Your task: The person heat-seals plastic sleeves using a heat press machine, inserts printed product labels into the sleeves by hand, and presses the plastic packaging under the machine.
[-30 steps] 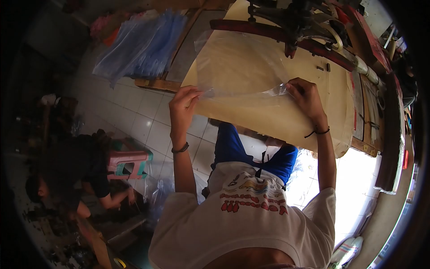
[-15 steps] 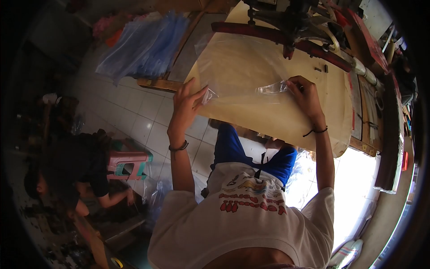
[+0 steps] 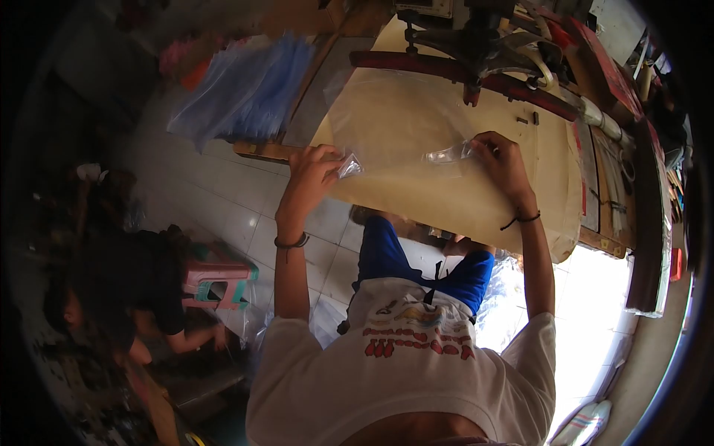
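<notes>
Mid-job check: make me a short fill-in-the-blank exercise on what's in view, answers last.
1. The left hand is at one corner of the clear plastic; the ____ hand is at the other.
2. The bluish plastic pile lies nearer the ____ hand.
3. The lettering on the white shirt is ____.

Missing words: right; left; red.

wearer's hands [image 3: 506, 163]: 2
dark wristbands [image 3: 519, 220]: 2, one per wrist
clear plastic film [image 3: 401, 123]: 1 piece
small dark blocks [image 3: 535, 118]: 2
long red bar [image 3: 439, 69]: 1
bluish plastic sheets [image 3: 245, 89]: 1 pile, sheet count unclear
co-worker [image 3: 126, 279]: 1
</notes>
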### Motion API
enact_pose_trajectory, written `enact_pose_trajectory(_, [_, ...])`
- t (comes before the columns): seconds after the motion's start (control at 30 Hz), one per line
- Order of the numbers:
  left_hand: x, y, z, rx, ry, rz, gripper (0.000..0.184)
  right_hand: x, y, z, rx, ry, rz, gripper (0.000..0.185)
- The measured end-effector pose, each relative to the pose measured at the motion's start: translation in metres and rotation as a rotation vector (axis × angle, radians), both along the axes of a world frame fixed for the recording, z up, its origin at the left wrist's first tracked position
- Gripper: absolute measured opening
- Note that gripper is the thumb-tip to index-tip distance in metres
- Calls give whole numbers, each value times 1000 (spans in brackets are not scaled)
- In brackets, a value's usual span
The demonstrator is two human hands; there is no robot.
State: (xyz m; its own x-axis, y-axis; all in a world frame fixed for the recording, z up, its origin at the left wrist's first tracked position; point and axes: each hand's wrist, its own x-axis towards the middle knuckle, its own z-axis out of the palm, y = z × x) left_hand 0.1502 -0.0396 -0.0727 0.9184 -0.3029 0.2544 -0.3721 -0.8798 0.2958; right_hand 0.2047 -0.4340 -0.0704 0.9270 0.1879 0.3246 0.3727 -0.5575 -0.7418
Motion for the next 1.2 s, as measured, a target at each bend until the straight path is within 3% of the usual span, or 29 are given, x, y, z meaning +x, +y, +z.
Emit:
enact_pose_trajectory(0.6, [-16,-20,-39,71,-97,176,67,-4,3,5,-4,11,-31,23])
enact_pose_trajectory(0.8, [-37,-32,-40,-329,-299,252,56,0,0,1,25,4,-18,21])
enact_pose_trajectory(0.9, [-48,-37,-39,-598,-189,317,46,-2,2,2,-5,-18,-23,20])
enact_pose_trajectory(1.2, [-36,-54,-31,-752,-165,326,41,0,2,-2,26,5,-30,22])
